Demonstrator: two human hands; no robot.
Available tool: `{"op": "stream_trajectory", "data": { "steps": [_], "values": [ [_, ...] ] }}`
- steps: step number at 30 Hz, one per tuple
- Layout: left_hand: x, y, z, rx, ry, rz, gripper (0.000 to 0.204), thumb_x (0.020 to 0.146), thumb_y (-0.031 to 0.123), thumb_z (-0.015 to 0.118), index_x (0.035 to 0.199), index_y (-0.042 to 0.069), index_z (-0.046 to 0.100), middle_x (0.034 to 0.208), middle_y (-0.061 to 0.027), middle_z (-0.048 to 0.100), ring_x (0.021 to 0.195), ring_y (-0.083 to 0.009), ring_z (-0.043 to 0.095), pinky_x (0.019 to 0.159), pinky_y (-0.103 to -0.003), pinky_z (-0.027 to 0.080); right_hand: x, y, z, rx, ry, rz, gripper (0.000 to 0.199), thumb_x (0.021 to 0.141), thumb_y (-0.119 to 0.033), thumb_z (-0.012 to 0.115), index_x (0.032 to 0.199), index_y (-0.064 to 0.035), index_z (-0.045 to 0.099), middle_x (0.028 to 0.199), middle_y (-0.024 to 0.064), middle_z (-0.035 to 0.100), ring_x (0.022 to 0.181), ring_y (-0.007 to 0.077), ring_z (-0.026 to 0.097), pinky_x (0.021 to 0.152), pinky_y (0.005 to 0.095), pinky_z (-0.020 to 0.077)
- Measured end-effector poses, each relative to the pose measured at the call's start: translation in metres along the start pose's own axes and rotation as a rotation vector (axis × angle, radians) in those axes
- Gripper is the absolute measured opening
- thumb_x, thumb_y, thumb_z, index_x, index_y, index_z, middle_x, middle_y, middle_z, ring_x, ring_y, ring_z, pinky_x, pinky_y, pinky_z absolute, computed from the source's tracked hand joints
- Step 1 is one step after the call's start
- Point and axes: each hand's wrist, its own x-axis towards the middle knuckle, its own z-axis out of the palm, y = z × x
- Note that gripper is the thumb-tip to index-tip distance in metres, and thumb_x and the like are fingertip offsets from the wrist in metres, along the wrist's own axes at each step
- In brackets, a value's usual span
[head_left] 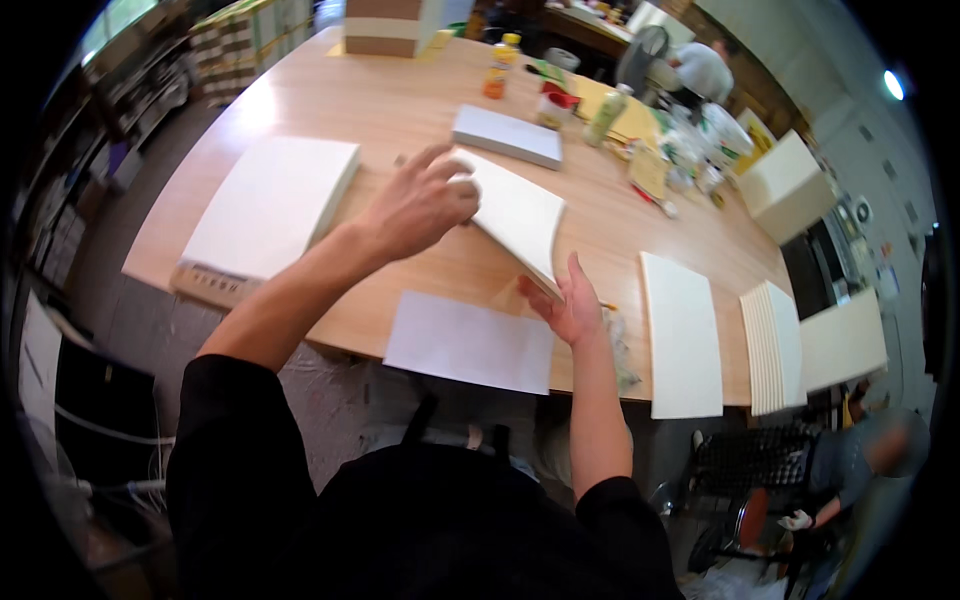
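A thin stack of white paper (525,210) is tilted above the middle of the wooden table, bowed toward its right end. My left hand (425,205) is at its left end, fingers curled around the edge; the hand covers that corner. At the near right corner, my right hand (572,305) has its thumb stretched up and its fingers apart, touching the edge. Below lies a single white sheet (470,340), overhanging the table's front edge. To the left rests a thick stack of large white sheets (275,205). Beyond my hands is a grey-white flat block (507,136).
On the wooden table (390,110), several white stacks (685,335) line the right side. Bottles (502,65), a cup and plastic bags (715,140) crowd the far right. A co-worker (700,70) is at the back; another person (870,455) is at the lower right.
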Motion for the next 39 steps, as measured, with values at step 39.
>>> {"op": "stream_trajectory", "data": {
  "steps": [39],
  "values": [
    [-0.092,0.011,0.028,-0.694,0.335,-0.588,0.045,0.093,-0.006,0.072,0.137,0.003,0.066,0.134,-0.0104,0.071,0.129,-0.0242,0.064,0.114,-0.037,0.047,-0.178,0.122,0.003,-0.220,-0.438,0.110,0.023,0.108,-0.018,0.064,0.122,0.0004,0.069,0.105,0.0113,0.076,0.091,0.0168,0.076,0.074,0.0283,0.0600]
  ]
}}
